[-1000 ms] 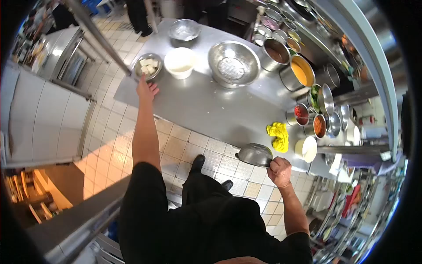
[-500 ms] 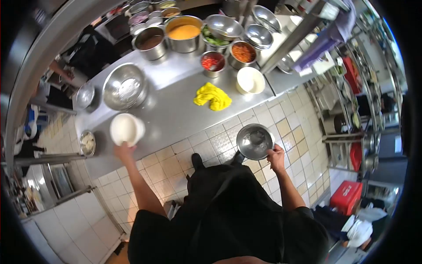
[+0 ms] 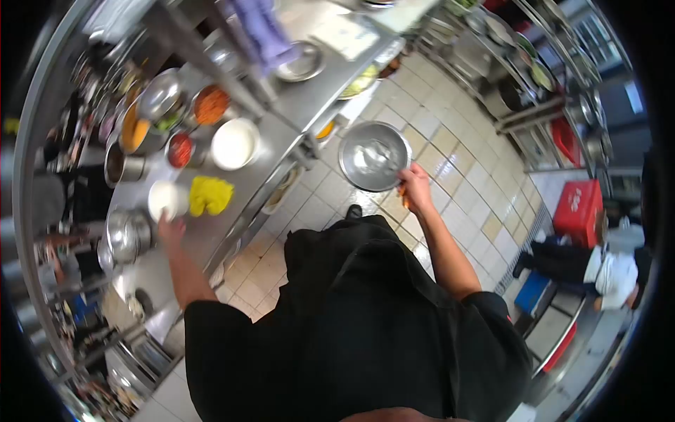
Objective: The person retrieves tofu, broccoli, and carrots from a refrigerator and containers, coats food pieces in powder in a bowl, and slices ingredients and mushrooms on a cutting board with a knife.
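So the right hand (image 3: 416, 188) is closed on the rim of a steel bowl (image 3: 375, 158), held over the tiled floor (image 3: 450, 204). The left hand (image 3: 171, 231) is at the rim of a white tub (image 3: 161, 193), too blurry to tell if it's gripping. That tub has just shifted along the bench (image 3: 271, 153), so now it's right beside the yellow cloth (image 3: 209, 195), with another white container (image 3: 235, 144) further along.

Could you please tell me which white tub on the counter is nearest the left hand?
The white tub between the yellow cloth and the large metal bowl; the left hand touches it, while the other tub stands farther away.
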The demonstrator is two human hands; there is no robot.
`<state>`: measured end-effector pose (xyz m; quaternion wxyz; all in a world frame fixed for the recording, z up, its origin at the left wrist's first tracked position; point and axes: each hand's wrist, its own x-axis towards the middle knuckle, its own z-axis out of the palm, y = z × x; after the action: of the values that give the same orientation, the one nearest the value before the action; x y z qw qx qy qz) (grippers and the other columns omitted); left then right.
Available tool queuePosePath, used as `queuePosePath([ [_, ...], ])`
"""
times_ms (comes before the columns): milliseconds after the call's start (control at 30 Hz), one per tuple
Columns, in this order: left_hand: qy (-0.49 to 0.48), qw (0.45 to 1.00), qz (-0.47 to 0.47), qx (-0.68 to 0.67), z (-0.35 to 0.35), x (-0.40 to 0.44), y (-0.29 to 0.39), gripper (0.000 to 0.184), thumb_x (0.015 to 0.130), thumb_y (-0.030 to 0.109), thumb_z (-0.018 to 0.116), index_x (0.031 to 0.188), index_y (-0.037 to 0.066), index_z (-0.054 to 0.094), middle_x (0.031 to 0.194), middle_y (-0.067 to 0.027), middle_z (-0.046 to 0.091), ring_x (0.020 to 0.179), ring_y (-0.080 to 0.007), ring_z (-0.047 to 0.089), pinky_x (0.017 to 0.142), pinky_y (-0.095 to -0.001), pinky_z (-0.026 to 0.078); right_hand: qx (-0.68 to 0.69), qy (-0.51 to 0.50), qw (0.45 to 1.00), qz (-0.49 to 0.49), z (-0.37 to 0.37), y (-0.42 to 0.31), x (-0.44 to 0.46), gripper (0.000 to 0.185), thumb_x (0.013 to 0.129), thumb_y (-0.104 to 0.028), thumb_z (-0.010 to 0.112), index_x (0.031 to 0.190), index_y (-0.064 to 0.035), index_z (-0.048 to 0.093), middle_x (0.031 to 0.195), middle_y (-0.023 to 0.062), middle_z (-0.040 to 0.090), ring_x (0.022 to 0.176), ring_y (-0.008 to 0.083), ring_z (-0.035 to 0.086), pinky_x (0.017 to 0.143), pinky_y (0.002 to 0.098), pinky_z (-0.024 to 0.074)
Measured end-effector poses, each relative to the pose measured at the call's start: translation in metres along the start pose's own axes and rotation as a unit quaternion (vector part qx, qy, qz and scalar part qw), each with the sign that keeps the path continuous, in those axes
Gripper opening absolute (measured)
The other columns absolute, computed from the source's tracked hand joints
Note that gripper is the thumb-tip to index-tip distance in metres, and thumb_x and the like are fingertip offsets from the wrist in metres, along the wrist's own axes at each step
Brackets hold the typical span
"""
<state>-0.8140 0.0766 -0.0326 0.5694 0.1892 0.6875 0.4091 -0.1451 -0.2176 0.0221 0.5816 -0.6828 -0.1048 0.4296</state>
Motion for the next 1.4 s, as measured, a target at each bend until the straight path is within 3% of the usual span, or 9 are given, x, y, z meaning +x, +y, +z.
queuePosePath([
  [167,0.384,0.744,0.424,0.345,0.149,-0.124,0.043,0.048,0.089,0.045,0.062,0.114,0.003,0.059,0.099,-0.0088,0.061,0.088,-0.023,0.06,0.08,-0.04,0.051,0.107,-0.023,0.994,0.022,-0.03,-0.059,0.055,0.009,0.077,-0.001,0.057,0.071,-0.0062,0.053,0.059,0.0027,0.052,0.041,0.0124,0.049,0.035,0.027,0.0384],
  [267,-0.113,0.839,0.49,0.206,0.291,-0.159,-0.024,0.037,0.094,0.021,0.056,0.124,0.0,0.054,0.11,-0.0096,0.061,0.095,-0.0183,0.062,0.079,-0.0325,0.052,0.132,-0.049,0.99,0.029,-0.042,-0.078,0.096,0.007,0.077,-0.002,0.059,0.073,-0.0058,0.055,0.059,0.0021,0.053,0.04,0.0121,0.049,0.036,0.0261,0.0396],
  [367,-0.453,0.873,0.145,0.11,0.507,-0.288,-0.085,0.048,0.089,0.013,0.062,0.133,0.004,0.045,0.131,-0.0093,0.05,0.1,-0.0201,0.06,0.071,-0.0316,0.056,0.122,-0.056,0.99,0.045,-0.047,-0.098,0.139,0.006,0.076,-0.001,0.06,0.074,-0.0055,0.056,0.059,0.0016,0.054,0.042,0.0118,0.051,0.039,0.0247,0.041],
  [467,-0.437,0.875,0.028,0.207,0.648,-0.299,-0.113,0.042,0.084,-0.002,0.056,0.125,-0.001,0.051,0.109,-0.0113,0.062,0.088,-0.0225,0.063,0.071,-0.0349,0.058,0.093,-0.075,0.993,0.002,-0.077,-0.12,0.186,0.009,0.082,-0.008,0.064,0.076,-0.0069,0.057,0.059,-0.0005,0.054,0.043,0.0091,0.05,0.04,0.0234,0.0385],
  [767,-0.361,0.49,0.793,0.036,0.925,-0.307,0.0,0.046,0.079,0.002,0.061,0.124,0.003,0.058,0.121,-0.0177,0.06,0.108,-0.0341,0.061,0.088,-0.0392,0.051,0.175,0.163,0.968,0.071,-0.234,-0.165,0.248,0.015,0.09,-0.024,0.06,0.085,-0.0104,0.057,0.063,-0.0017,0.048,0.045,0.0112,0.048,0.042,0.0261,0.0397],
  [1033,-0.375,0.362,0.77,0.368,1.029,-0.206,-0.061,0.042,0.084,0.007,0.058,0.125,0.008,0.059,0.124,-0.0134,0.06,0.097,-0.0279,0.063,0.079,-0.0343,0.053,0.292,0.138,0.935,0.143,-0.33,-0.181,0.365,0.02,0.09,-0.028,0.06,0.083,-0.0118,0.052,0.062,-0.0018,0.047,0.048,0.0125,0.047,0.043,0.028,0.039],
  [1200,-0.272,0.771,0.516,0.256,1.068,-0.311,-0.116,0.036,0.086,0.002,0.054,0.122,0.004,0.058,0.12,-0.0155,0.061,0.088,-0.0231,0.064,0.077,-0.033,0.054,0.28,0.02,0.955,0.098,-0.366,-0.274,0.485,0.02,0.092,-0.03,0.06,0.084,-0.0119,0.053,0.062,-0.0015,0.048,0.049,0.0121,0.048,0.043,0.0277,0.0397],
  [1267,-0.347,0.928,0.123,0.064,1.104,-0.33,-0.128,0.031,0.085,0.004,0.054,0.115,-0.001,0.057,0.114,-0.017,0.062,0.088,-0.0252,0.064,0.077,-0.0372,0.055,0.307,-0.022,0.945,0.115,-0.375,-0.312,0.533,0.023,0.093,-0.032,0.059,0.086,-0.0107,0.054,0.063,-0.0011,0.049,0.05,0.0128,0.049,0.043,0.0272,0.0392],
  [1400,-0.344,0.919,-0.157,-0.11,1.173,-0.365,-0.151,0.023,0.086,0.009,0.055,0.105,-0.003,0.054,0.103,-0.017,0.063,0.091,-0.0308,0.064,0.08,-0.0455,0.056,0.267,-0.03,0.958,0.098,-0.354,-0.387,0.595,0.029,0.094,-0.036,0.058,0.083,-0.0092,0.054,0.064,-0.0003,0.049,0.052,0.0141,0.049,0.042,0.0272,0.0368],
])
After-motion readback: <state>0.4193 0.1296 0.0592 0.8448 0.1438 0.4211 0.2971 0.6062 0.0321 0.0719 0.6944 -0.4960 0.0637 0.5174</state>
